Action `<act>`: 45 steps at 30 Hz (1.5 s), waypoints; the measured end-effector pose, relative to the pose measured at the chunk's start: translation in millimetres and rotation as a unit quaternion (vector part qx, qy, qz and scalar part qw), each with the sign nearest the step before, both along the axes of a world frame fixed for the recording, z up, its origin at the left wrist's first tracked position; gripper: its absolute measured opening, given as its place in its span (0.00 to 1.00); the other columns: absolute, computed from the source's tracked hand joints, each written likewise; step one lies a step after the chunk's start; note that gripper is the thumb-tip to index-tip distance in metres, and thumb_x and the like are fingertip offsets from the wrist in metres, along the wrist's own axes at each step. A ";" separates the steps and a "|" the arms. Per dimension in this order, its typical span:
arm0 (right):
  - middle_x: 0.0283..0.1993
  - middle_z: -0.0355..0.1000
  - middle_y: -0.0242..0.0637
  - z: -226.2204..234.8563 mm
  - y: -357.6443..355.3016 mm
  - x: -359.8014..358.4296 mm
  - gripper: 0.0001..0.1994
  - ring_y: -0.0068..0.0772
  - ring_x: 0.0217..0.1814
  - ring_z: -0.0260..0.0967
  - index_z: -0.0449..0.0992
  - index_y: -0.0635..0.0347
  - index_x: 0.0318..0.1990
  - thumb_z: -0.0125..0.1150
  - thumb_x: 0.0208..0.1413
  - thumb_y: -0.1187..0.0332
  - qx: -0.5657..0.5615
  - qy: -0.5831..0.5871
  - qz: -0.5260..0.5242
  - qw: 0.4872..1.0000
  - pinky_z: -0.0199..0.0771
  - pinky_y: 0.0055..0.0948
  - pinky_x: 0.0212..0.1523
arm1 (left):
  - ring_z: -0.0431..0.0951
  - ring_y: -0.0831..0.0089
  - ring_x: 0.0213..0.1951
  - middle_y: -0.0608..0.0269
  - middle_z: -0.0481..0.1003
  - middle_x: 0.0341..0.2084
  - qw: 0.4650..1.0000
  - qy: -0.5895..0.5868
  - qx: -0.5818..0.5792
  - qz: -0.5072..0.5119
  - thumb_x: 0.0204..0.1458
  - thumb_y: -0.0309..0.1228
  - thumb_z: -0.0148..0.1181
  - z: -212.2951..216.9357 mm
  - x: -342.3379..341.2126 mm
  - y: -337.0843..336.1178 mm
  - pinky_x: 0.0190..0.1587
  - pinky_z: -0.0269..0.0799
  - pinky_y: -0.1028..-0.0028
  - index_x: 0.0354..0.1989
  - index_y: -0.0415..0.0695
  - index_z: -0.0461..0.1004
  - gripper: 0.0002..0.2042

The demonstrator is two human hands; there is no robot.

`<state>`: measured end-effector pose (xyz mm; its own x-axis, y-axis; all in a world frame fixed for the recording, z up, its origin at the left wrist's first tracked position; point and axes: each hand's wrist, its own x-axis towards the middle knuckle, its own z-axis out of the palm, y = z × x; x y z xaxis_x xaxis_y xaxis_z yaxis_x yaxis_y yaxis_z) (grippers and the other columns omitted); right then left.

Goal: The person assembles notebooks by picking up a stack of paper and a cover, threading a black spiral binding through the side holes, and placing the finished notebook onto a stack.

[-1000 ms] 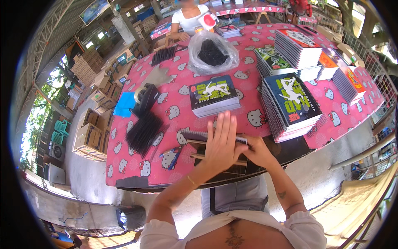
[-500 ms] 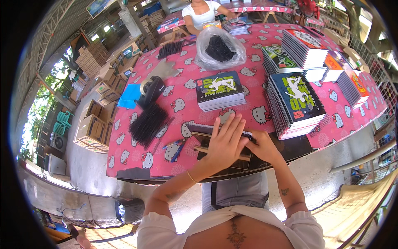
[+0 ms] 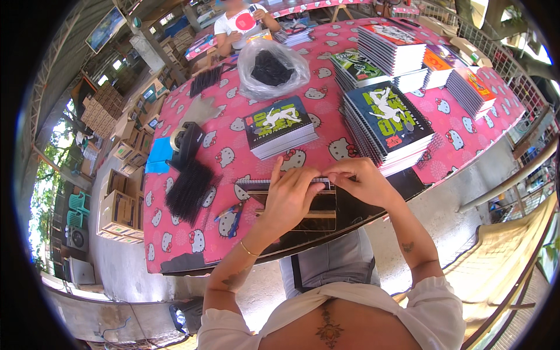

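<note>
A table (image 3: 466, 140) covered with a pink cartoon-cat cloth is seen, stacked with spiral notebooks (image 3: 388, 119) along its right side. A smaller notebook stack (image 3: 280, 125), a clear bag of black coils (image 3: 273, 69), a tape dispenser (image 3: 185, 143), loose black binding combs (image 3: 189, 189) and scissors (image 3: 233, 213) are laid on it.

Single head fisheye, looking steeply down, near pink table (image 3: 233, 157), rim bending edges.

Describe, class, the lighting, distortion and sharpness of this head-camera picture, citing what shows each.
Head view: daylight, bright at the right rim; fisheye bends the pink table edge and leaves black corners; left hand and right hand on the spiral notebook look sharp; the seated person's face is blurred.
</note>
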<state>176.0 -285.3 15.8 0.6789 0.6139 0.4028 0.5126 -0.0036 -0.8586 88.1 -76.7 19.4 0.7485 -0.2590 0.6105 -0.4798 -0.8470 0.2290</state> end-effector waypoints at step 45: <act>0.34 0.79 0.37 4.9 2.7 28.6 0.05 0.28 0.37 0.81 0.80 0.66 0.37 0.69 0.54 0.77 -0.029 -0.018 0.166 0.986 0.79 0.26 0.38 | 0.81 0.59 0.37 0.59 0.80 0.28 0.994 0.103 0.020 -0.001 0.61 0.41 0.62 17.8 1.7 7.5 0.63 0.63 0.52 0.33 0.44 0.81 0.13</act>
